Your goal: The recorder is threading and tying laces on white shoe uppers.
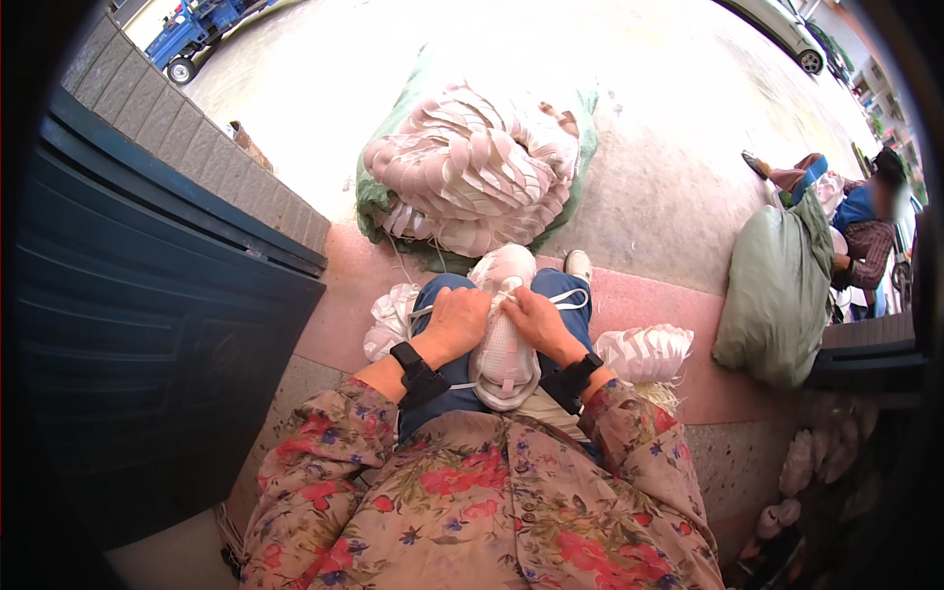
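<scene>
Head view: a seated person in a floral jacket works on a white shoe upper [503, 359] lying toe-away across the lap, between blue-trousered knees. The left hand [454, 323] rests curled over the upper's left side, fingers bent and pressed down on it, while the right hand [536, 323] lies just beside it with fingers pinched closed on the white lace [560, 298] near the throat; a loop of that lace trails over the right knee. Both wrists carry black bands. Ahead on the pavement, an open green sack [379, 202] spills a large heap of pale shoe uppers [472, 167]. Smaller bundles of white pieces [644, 352] sit just beside the right knee, and another [391, 320] by the left. A dark blue metal door [147, 324] fills the left edge. At right, a second person [865, 231] sits behind a stuffed grey-green sack [777, 295]. A blue vehicle [192, 34] stands at the top left.
</scene>
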`<state>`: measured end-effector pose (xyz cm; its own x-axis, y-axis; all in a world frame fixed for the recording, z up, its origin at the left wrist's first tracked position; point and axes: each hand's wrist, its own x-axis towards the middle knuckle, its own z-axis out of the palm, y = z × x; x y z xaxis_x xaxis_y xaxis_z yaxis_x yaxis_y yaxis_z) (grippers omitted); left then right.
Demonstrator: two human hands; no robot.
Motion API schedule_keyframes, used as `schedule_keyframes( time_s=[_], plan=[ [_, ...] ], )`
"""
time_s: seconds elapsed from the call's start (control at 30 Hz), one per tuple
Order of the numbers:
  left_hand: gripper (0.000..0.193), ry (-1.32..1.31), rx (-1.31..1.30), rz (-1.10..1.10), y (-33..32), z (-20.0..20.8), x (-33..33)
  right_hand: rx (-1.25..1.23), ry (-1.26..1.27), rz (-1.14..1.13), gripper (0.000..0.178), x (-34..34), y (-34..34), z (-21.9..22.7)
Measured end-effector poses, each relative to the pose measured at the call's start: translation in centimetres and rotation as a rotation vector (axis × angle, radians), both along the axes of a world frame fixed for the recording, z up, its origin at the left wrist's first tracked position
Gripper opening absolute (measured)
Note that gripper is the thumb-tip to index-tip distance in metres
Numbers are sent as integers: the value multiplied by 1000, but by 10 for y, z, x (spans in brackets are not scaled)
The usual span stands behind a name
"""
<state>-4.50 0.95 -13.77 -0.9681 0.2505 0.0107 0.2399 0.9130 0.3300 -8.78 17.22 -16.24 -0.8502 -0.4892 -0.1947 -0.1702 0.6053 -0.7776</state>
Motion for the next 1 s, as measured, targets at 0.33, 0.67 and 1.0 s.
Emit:
schedule_keyframes(
  time_s=[0.33,0.67,1.0],
  plan=[
    [4,68,1,-98,2,0,1,-368,3,-144,32,10,5,10],
    [10,-105,61,9,0,-10,-2,-360,-651,-220,25,35,9,19],
    [22,-43,115,112,10,4,28,-25,13,-72,26,34,-1,10]
  ],
)
